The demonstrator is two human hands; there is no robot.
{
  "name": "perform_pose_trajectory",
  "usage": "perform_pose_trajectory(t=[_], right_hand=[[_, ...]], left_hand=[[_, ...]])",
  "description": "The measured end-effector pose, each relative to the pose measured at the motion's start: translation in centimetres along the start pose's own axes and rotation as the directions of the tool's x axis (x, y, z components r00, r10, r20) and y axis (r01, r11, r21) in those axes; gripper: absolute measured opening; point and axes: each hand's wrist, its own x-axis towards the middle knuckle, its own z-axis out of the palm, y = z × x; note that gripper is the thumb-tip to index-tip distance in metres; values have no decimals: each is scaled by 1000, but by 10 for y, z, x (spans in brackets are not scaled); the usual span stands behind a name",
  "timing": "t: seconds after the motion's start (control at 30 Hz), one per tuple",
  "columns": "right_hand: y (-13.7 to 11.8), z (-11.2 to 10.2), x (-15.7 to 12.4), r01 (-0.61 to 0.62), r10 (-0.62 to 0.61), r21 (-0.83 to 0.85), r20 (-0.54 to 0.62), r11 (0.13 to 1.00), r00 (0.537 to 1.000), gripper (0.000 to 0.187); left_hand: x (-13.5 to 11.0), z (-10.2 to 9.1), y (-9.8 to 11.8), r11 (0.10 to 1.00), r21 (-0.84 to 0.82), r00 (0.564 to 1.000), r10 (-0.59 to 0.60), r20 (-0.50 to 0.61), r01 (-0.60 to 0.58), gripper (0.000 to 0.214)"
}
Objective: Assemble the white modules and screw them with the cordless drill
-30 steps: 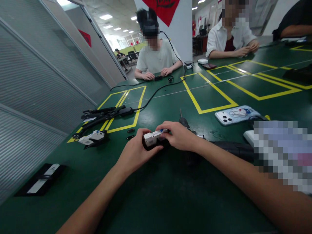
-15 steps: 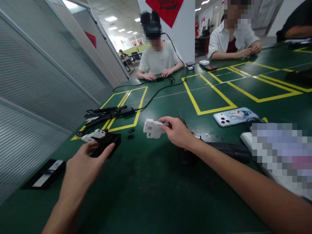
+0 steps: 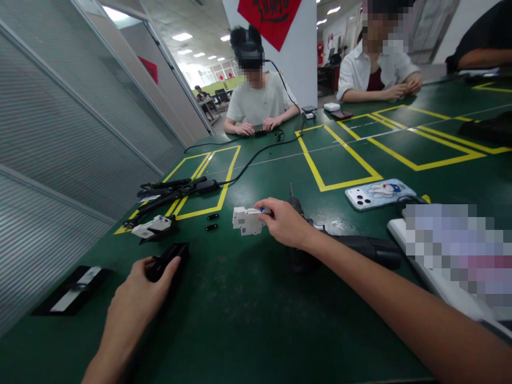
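Note:
My left hand is closed around a black plastic box-like housing, low over the table or resting on it; I cannot tell which. Between the thumb and fingers of my right hand is a white circuit breaker, raised above the table. Beyond the left hand, a second white breaker sits against a black part. Two small black pieces, a farther one and a nearer one, lie left of the held breaker. Under my right wrist is a black power drill, partly hidden by the arm.
A black plate with a pale metal strip lies at the left. Bundled black cables are behind. To the right are a phone and a white-edged device with a blurred screen. People sit across the green table.
My left hand has moved down and slightly left with the black housing, away from the second breaker. My right hand and its breaker sit slightly lower in view.

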Motion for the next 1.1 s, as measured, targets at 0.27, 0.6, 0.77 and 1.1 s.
perform_pose_trajectory(t=[0.27, 0.6, 0.77, 1.1], right_hand=[[2, 2, 0, 36, -34, -45, 39, 998, 999, 28], [-21, 4, -6, 130, -127, -35, 82, 991, 989, 33], [-64, 35, -24, 242, -243, 35, 235, 970, 941, 39], [-49, 57, -51, -58, 64, 73, -92, 996, 994, 59]], left_hand=[[-21, 11, 7, 986, -101, 985, 120, -125, -133, 72], [-40, 1, 13, 929, -189, 846, 190, -498, -319, 44], [-78, -14, 52, 763, -266, 780, 451, -434, -589, 49], [-43, -22, 20, 887, -423, 804, -111, -584, -185, 43]])
